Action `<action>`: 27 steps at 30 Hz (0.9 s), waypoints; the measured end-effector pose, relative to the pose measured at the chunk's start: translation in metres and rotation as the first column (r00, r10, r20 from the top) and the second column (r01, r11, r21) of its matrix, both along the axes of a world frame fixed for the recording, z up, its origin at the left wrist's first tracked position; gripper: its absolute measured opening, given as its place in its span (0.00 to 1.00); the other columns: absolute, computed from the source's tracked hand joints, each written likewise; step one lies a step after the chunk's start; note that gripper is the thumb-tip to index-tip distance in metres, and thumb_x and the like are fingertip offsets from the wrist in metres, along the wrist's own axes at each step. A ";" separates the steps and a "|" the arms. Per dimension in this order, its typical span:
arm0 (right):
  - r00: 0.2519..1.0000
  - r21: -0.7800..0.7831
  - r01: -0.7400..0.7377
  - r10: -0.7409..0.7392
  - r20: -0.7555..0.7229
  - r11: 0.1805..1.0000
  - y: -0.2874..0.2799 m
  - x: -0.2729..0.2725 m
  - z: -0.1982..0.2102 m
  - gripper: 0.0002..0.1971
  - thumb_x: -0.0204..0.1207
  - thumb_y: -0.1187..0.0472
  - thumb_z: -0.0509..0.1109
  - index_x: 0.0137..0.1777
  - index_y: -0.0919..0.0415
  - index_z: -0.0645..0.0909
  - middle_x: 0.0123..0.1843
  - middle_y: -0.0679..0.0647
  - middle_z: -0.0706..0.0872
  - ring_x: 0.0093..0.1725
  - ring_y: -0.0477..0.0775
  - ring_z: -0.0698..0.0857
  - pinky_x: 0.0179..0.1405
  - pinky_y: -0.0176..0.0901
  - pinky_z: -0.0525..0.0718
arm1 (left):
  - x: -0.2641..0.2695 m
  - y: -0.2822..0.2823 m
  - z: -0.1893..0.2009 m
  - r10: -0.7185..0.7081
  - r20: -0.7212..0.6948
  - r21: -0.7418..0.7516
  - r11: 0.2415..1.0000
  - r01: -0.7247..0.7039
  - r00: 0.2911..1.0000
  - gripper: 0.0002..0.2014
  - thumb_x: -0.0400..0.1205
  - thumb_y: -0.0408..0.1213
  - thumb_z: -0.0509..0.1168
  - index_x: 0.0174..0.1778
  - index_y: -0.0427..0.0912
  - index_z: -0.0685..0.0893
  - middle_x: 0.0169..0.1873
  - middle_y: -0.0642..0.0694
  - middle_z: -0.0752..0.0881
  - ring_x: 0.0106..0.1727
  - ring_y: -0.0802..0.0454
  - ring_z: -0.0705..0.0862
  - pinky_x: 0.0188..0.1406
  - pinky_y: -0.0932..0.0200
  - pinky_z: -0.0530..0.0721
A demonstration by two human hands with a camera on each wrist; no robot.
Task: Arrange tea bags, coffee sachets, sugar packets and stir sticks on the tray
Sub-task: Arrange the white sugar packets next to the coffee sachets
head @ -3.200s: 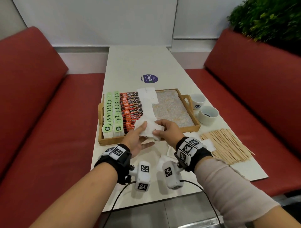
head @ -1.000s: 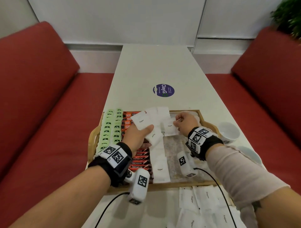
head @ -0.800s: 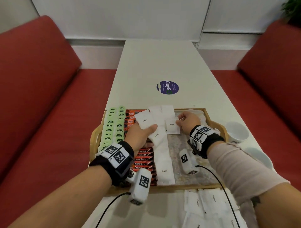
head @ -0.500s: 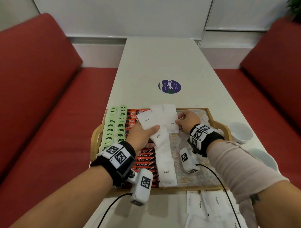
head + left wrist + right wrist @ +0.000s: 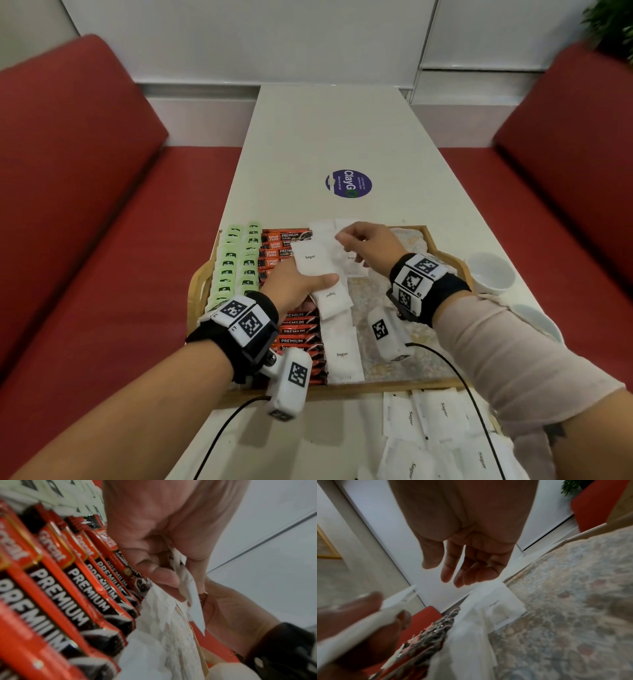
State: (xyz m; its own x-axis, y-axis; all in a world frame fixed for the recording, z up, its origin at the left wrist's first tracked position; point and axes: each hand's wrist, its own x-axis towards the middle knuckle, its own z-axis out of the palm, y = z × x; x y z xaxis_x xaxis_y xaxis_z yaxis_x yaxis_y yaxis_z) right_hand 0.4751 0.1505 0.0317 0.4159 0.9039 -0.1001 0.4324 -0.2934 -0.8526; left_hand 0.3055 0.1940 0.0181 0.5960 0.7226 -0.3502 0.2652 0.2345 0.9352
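Risk, as a judgement: the left hand grips a small fanned stack of white paper sugar packets between thumb and curled fingers, over the rectangular wooden tray. The stack is thin and slippery — if the thumb eases while one packet is drawn off, several could slide out together and land crooked on the row of red-and-black coffee sachets just left of the sugar column. A second risk: a hand dragged over the column could nudge the laid white sugar packets, which overlap loosely, out of line.

Right hand: fingers extended and relaxed, holding nothing, as the right wrist view shows. It hovers over the far end of the sugar column, just right of the held stack, its fingertips close above a laid packet; whether they touch it I cannot tell.

Position relative to the tray:
- Pale green tea bags stand in two rows along its left side, coffee sachets next to them, the sugar column at the middle.
- The right part of the tray shows only its patterned liner.
- Loose white sugar packets lie on the white table just off the tray's near edge — well apart from both hands.
- Stir sticks are not in view.
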 end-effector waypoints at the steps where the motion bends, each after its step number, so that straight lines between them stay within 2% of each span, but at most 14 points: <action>1: 0.999 -0.009 -0.051 0.051 -0.014 0.999 -0.001 -0.005 0.004 0.07 0.80 0.53 0.68 0.48 0.55 0.83 0.37 0.46 0.83 0.31 0.44 0.79 0.25 0.27 0.75 | 0.000 -0.001 0.001 -0.026 -0.005 0.017 1.000 0.026 1.000 0.16 0.75 0.34 0.74 0.59 0.43 0.83 0.48 0.44 0.90 0.40 0.52 0.87 0.24 0.64 0.82; 3: 0.993 -0.032 -0.114 0.113 -0.023 0.993 -0.002 -0.011 0.009 0.05 0.79 0.53 0.69 0.46 0.52 0.83 0.36 0.45 0.84 0.31 0.45 0.80 0.28 0.32 0.77 | 0.001 -0.004 0.002 -0.076 -0.017 0.042 0.996 0.077 0.997 0.17 0.75 0.34 0.74 0.60 0.42 0.82 0.48 0.41 0.90 0.38 0.53 0.87 0.23 0.64 0.81; 6: 0.992 -0.029 -0.124 0.124 -0.026 0.992 -0.004 -0.015 0.011 0.05 0.78 0.56 0.71 0.40 0.51 0.83 0.33 0.46 0.83 0.30 0.45 0.80 0.30 0.38 0.79 | 0.001 -0.007 0.004 -0.125 -0.029 0.048 0.991 0.127 0.992 0.18 0.75 0.35 0.74 0.60 0.40 0.82 0.43 0.41 0.89 0.28 0.57 0.84 0.19 0.66 0.78; 9: 0.993 0.000 -0.100 0.100 -0.066 0.995 -0.007 -0.017 0.014 0.08 0.78 0.60 0.71 0.36 0.54 0.82 0.32 0.49 0.83 0.28 0.45 0.79 0.28 0.35 0.77 | 0.001 -0.009 0.006 -0.138 -0.023 0.035 0.990 0.139 0.990 0.17 0.75 0.35 0.75 0.59 0.39 0.81 0.38 0.44 0.88 0.23 0.58 0.82 0.18 0.67 0.76; 13: 0.996 0.057 -0.007 0.012 -0.088 0.998 -0.009 -0.016 0.015 0.10 0.80 0.63 0.68 0.36 0.56 0.78 0.28 0.48 0.80 0.23 0.45 0.77 0.23 0.32 0.75 | -0.002 -0.012 0.006 -0.144 -0.018 0.054 0.988 0.145 0.989 0.12 0.76 0.34 0.74 0.53 0.47 0.82 0.40 0.47 0.89 0.28 0.59 0.85 0.21 0.65 0.79; 16: 0.992 0.092 0.108 -0.101 -0.077 0.990 -0.008 -0.008 0.014 0.10 0.81 0.64 0.66 0.37 0.58 0.77 0.25 0.50 0.78 0.19 0.44 0.76 0.24 0.36 0.75 | -0.006 -0.010 0.004 -0.121 -0.029 0.057 0.991 0.123 0.992 0.13 0.76 0.35 0.74 0.54 0.46 0.83 0.44 0.44 0.90 0.36 0.51 0.87 0.27 0.59 0.84; 19: 0.969 0.105 0.248 -0.245 -0.043 0.963 -0.007 0.006 0.009 0.08 0.81 0.64 0.65 0.39 0.58 0.77 0.28 0.50 0.79 0.23 0.48 0.78 0.27 0.38 0.76 | -0.008 -0.005 0.003 -0.077 -0.049 0.083 0.993 0.081 0.996 0.11 0.76 0.36 0.74 0.51 0.49 0.82 0.43 0.46 0.90 0.34 0.50 0.85 0.25 0.61 0.82; 22: 0.947 0.033 0.320 -0.321 0.012 0.947 -0.005 0.020 0.000 0.04 0.82 0.65 0.63 0.46 0.61 0.78 0.31 0.52 0.80 0.26 0.50 0.79 0.27 0.39 0.78 | -0.009 0.000 0.004 -0.044 -0.036 0.081 0.996 0.047 0.998 0.11 0.76 0.36 0.74 0.51 0.47 0.82 0.44 0.45 0.90 0.34 0.50 0.87 0.24 0.62 0.82; 23: 0.943 -0.006 0.331 -0.330 0.046 0.944 -0.003 0.024 -0.005 0.04 0.81 0.66 0.63 0.48 0.62 0.79 0.32 0.53 0.80 0.28 0.52 0.80 0.30 0.42 0.81 | -0.009 0.001 0.003 -0.035 -0.026 0.071 0.997 0.037 0.999 0.11 0.76 0.35 0.74 0.52 0.46 0.82 0.44 0.46 0.90 0.33 0.53 0.87 0.23 0.63 0.82; 25: 0.935 -0.091 0.345 -0.333 0.123 0.934 0.000 0.028 -0.012 0.04 0.81 0.66 0.63 0.49 0.63 0.80 0.36 0.55 0.81 0.36 0.58 0.82 0.43 0.50 0.86 | -0.009 0.003 0.004 -0.025 -0.017 0.061 0.998 0.026 1.000 0.10 0.76 0.34 0.73 0.51 0.45 0.82 0.40 0.47 0.89 0.25 0.60 0.84 0.18 0.66 0.79; 26: 0.933 -0.131 0.342 -0.321 0.161 0.930 0.000 0.028 -0.014 0.05 0.81 0.66 0.63 0.50 0.62 0.81 0.37 0.55 0.80 0.41 0.58 0.82 0.47 0.50 0.86 | -0.009 0.004 0.003 -0.020 -0.019 0.065 0.998 0.022 1.000 0.10 0.77 0.34 0.73 0.51 0.45 0.82 0.39 0.48 0.89 0.22 0.62 0.82 0.17 0.67 0.77; 27: 0.935 -0.172 0.330 -0.296 0.198 0.928 0.001 0.028 -0.017 0.06 0.81 0.66 0.63 0.50 0.59 0.81 0.38 0.55 0.79 0.43 0.57 0.81 0.46 0.47 0.85 | -0.009 0.005 0.003 -0.018 -0.021 0.071 0.997 0.019 1.000 0.10 0.76 0.35 0.73 0.52 0.45 0.82 0.38 0.48 0.89 0.21 0.63 0.82 0.17 0.67 0.77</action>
